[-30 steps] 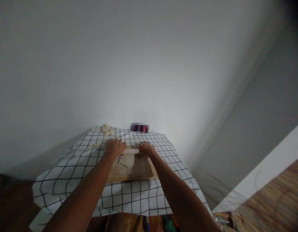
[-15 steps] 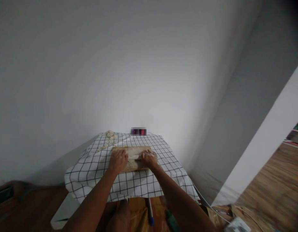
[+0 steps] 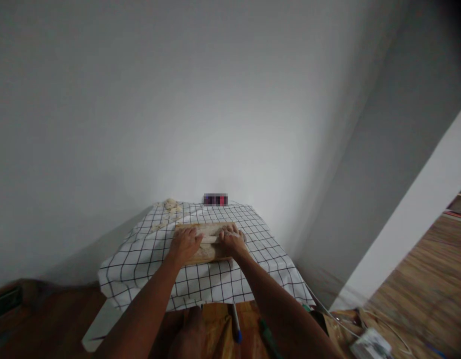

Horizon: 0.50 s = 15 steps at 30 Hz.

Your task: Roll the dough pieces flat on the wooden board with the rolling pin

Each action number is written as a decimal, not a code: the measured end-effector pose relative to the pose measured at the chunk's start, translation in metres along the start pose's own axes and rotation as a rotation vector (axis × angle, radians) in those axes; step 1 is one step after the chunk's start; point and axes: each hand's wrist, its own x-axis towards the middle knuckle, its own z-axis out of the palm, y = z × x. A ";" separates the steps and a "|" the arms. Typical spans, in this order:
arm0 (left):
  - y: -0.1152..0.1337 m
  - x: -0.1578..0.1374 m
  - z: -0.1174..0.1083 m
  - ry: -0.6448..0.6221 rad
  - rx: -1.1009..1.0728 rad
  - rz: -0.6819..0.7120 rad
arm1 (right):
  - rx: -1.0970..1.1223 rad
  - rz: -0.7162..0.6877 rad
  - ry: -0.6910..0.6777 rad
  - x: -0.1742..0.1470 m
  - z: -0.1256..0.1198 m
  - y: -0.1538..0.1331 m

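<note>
A flour-dusted wooden board [image 3: 204, 256] lies on a checked cloth. Across it runs a pale, straight bar that looks like a rolling pin [image 3: 210, 240], its ends mostly covered by my hands. My left hand [image 3: 186, 243] is over the left part, fingers curled down on it. Over the right part sits my right hand [image 3: 232, 238], whitish with flour, its fingers bent round the bar. Whether flattened dough lies beneath the pin I cannot make out.
A lump of dough [image 3: 171, 204] and scattered flour sit at the far left of the white checked cloth [image 3: 200, 289]. A blurred-out dark object [image 3: 216, 200] stands against the wall. A cable and a white box [image 3: 371, 344] are at lower right.
Both hands remain on the bar, shifting only slightly, with the left hand's thumb reaching a little farther right. The view has moved slightly.
</note>
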 end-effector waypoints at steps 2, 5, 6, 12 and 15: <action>-0.002 0.014 0.005 0.011 -0.004 -0.032 | 0.025 0.029 -0.003 0.013 0.000 0.001; -0.008 0.038 0.014 0.012 -0.017 -0.063 | 0.033 0.062 0.020 0.037 0.002 0.005; -0.010 0.047 0.017 0.009 -0.026 -0.070 | 0.029 0.062 0.026 0.047 0.004 0.007; -0.025 0.107 0.033 -0.089 -0.155 -0.209 | 0.107 0.102 0.001 0.110 0.014 0.020; -0.032 0.130 0.042 -0.051 -0.155 -0.183 | 0.139 0.080 0.036 0.138 0.017 0.025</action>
